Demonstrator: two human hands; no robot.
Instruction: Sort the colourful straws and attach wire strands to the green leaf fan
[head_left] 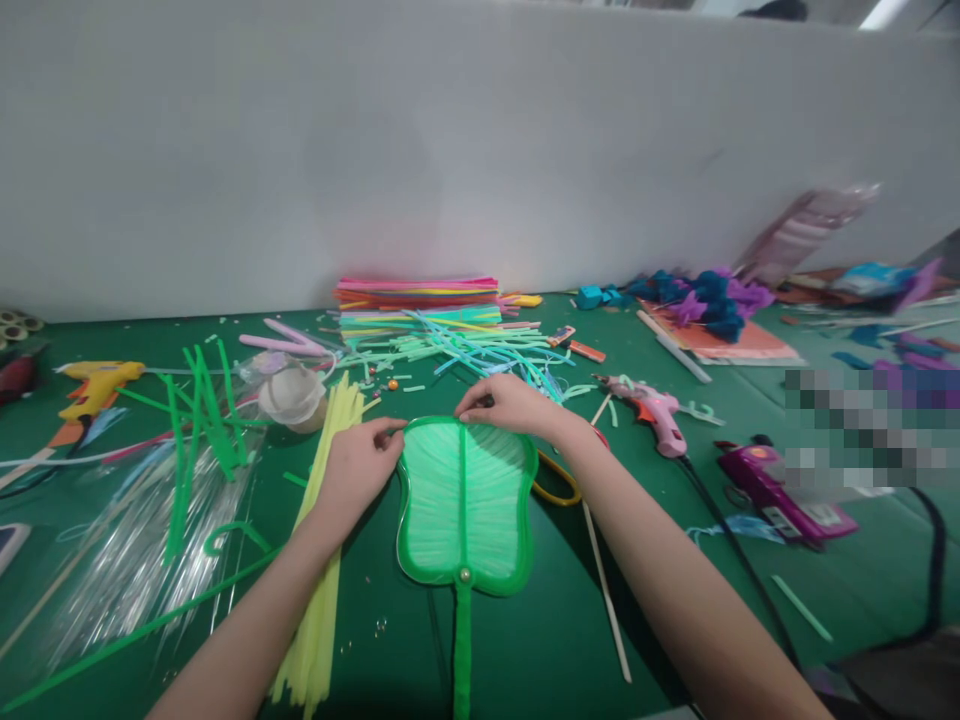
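Note:
A green hand fan (463, 500) with a pale ribbed face and a green handle lies flat on the green table (675, 560) in front of me. My left hand (358, 468) pinches the fan's top left rim with closed fingers. My right hand (510, 404) pinches the top rim near the centre, fingers curled. A small pearl bead sits where the handle meets the fan face.
Yellow pipe cleaners (324, 540) lie under my left forearm. Green pipe cleaners (199, 420) and clear wrappers sit left. A yellow glue gun (94, 385) is far left, a pink glue gun (651, 408) right. Stacked coloured sheets (417, 300) stand by the white wall. Blue and purple flowers (709, 300) lie at right.

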